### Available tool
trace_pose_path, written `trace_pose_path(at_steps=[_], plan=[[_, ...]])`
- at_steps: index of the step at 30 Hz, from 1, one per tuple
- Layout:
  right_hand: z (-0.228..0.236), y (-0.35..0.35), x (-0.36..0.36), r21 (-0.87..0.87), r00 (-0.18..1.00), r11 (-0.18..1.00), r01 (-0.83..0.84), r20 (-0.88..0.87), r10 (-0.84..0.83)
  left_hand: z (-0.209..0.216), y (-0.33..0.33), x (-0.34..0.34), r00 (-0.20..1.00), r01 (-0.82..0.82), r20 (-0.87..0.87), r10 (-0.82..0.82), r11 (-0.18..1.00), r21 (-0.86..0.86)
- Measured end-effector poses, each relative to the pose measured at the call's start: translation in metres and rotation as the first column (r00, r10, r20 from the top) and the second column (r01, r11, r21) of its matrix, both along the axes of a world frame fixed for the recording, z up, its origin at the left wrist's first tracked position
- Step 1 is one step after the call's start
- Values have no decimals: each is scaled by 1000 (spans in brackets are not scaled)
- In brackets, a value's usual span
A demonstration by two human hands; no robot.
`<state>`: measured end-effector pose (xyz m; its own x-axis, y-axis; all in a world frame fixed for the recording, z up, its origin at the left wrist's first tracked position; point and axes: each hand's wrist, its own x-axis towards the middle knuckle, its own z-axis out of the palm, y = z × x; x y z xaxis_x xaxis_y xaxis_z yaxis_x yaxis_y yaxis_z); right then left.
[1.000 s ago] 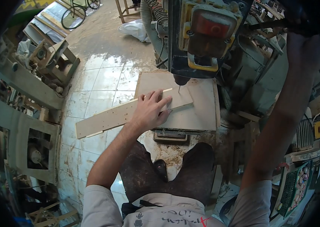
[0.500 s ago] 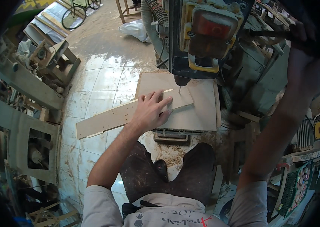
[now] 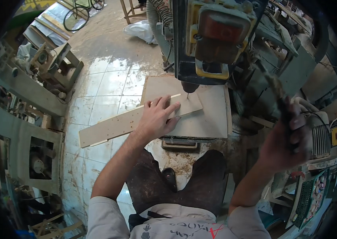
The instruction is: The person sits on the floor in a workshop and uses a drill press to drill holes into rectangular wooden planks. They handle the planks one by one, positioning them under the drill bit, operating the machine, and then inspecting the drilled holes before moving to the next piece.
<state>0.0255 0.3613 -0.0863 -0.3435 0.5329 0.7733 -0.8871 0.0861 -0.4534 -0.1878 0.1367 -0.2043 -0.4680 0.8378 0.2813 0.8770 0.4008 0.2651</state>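
A long, narrow wooden board (image 3: pixel 106 129) lies slantwise across the panel-topped table (image 3: pixel 210 125) of a drill press. My left hand (image 3: pixel 157 118) grips the board from above, fingers across it toward the far edge and thumb at the near edge. Small holes dot the board's left part. Just right of my fingers, the drill bit (image 3: pixel 188 96) under the dark chuck (image 3: pixel 190 87) reaches down to the board; whether it is inside the wood I cannot tell. My right hand (image 3: pixel 284 145), blurred, is closed round the black grip of the feed lever (image 3: pixel 272 81).
The press's head carries a red switch box (image 3: pixel 220 32) above the table. Dusty machinery (image 3: pixel 17 139) stands at the left. On the right are a motor (image 3: pixel 319 139) and a green crate (image 3: pixel 312 199). A white bag (image 3: pixel 141 32) and a bicycle (image 3: pixel 77 18) are farther back.
My right hand has swung the feed lever down and toward me from the upper right. The chuck and bit look slightly lower. My left hand and the board stay in place.
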Motion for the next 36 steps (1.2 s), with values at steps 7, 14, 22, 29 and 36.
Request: trace_pose_path(at_steps=[7,14,22,29,36], plan=[[-10,-4,-12,36,996,998,52,-72,-49,-4,1,-1,998,22,-61,-18,997,73],[123,37,-40,-24,1000,1000,16,-17,-16,-7,-1,-1,997,10,-81,-5,997,71],[171,97,-136,134,889,951,280,338,-309,4,-1,2,1000,-9,-6,10,1000,11],[65,-10,-59,380,754,860,341,436,-492,11,-9,6,998,19,63,-17,999,-31],[-100,-58,32,-32,647,986,164,758,-83,25,-32,55,969,196,144,-200,980,36]])
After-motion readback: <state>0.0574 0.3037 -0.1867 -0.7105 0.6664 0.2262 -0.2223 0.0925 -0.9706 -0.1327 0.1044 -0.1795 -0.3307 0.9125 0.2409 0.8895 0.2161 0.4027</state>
